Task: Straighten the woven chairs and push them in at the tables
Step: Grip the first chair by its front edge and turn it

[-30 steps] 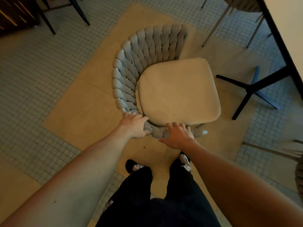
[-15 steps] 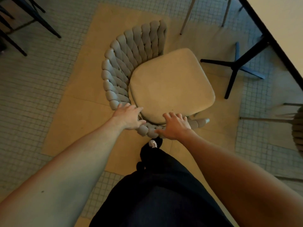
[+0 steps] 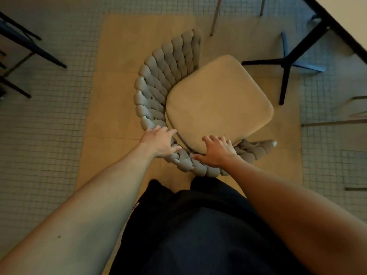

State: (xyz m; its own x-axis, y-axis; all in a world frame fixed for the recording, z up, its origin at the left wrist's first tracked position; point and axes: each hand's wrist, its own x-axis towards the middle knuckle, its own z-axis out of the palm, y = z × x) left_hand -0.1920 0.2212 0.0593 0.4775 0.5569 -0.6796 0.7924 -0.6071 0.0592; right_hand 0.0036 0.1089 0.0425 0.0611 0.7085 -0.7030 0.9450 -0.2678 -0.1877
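Woven chair [image 3: 170, 76]: grey braided backrest, beige seat cushion [image 3: 218, 104]; stands on the tan floor panel [image 3: 123, 96], seat front angled toward the table [image 3: 345, 22] at upper right, not yet pushed in. Since a second ago it has turned clockwise, the open side swinging nearer the black table base [image 3: 286, 64].
Left hand [image 3: 160, 142]: fingers curled over the braided rim at the backrest's near-left bend, gripping it as before.
Right hand [image 3: 217, 153]: fingers bent over the rim beside the cushion's near edge, thumb under; grip unchanged.
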